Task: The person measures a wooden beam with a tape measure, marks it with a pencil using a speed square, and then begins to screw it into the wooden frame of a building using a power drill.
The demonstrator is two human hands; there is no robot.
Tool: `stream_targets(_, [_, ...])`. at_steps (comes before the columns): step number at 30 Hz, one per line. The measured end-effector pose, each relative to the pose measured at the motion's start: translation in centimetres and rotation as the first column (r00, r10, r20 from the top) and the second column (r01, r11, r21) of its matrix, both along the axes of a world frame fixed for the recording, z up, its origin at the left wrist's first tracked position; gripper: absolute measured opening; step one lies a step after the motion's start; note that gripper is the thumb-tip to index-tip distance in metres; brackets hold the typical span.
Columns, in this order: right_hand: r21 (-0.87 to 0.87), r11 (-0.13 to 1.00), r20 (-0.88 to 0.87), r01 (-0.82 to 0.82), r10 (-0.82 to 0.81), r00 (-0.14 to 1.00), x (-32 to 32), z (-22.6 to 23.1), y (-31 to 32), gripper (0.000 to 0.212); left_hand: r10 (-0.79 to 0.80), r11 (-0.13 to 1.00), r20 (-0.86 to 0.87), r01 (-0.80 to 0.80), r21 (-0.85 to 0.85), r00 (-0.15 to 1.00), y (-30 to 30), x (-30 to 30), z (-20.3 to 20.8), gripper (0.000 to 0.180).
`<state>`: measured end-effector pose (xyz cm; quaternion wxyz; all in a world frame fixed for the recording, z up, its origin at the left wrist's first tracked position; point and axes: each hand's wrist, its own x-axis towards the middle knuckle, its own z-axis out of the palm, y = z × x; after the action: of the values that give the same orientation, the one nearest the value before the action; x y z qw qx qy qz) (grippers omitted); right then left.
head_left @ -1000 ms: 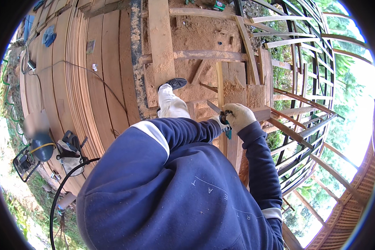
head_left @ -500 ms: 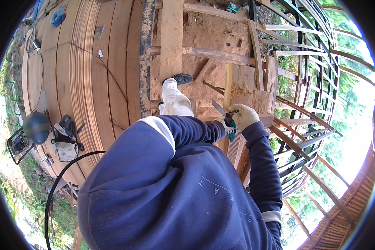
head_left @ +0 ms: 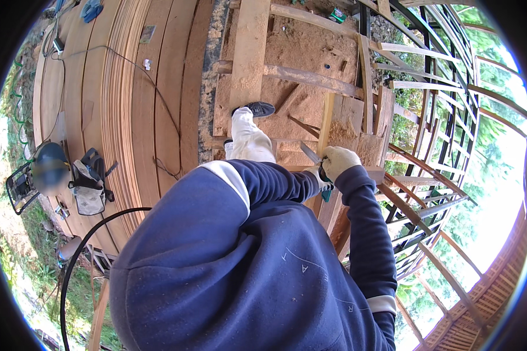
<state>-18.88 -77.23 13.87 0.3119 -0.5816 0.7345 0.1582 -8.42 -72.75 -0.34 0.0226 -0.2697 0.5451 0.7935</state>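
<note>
Both my hands, in pale work gloves, are together around a hand tool with a grey metal blade (head_left: 310,153) and a green and black handle; its exact kind is unclear. My right hand (head_left: 341,161) is closed over the part where blade and handle meet. Lower and to the left, my left hand (head_left: 315,176) is closed at the handle, partly covered by the sleeve and the other hand. The blade points up and left, beside the pale edge of a timber beam (head_left: 327,126). Sawdust (head_left: 342,127) lies on the wood next to it.
Stacked planks (head_left: 120,88) lie on the left, crossed by a cable (head_left: 152,88). A dark round tank (head_left: 48,167) and a grey and black bag (head_left: 89,196) are at far left. Beams (head_left: 310,76) span dusty ground ahead; a metal and timber framework (head_left: 433,117) stands right. A black hose (head_left: 85,240) curves beside me.
My right hand has shifted slightly left and down, covering more of the handle. The surroundings appear a little shifted in the view as my head moves. Both hands stay at the tool.
</note>
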Motion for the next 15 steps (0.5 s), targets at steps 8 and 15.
stream_targets(8, [0.067,0.988,-0.081,-0.14,0.145,0.986,0.96,-0.46,-0.67,0.018,0.001,1.0,0.023,-0.001,-0.015,1.0,-0.01,-0.07,0.27,0.041])
stream_targets(15, [0.049,0.992,-0.083,-0.119,0.123,0.989,0.76,0.19,-0.53,0.016,-0.002,0.999,0.041,0.003,-0.033,0.999,0.28,-0.22,0.26,0.042])
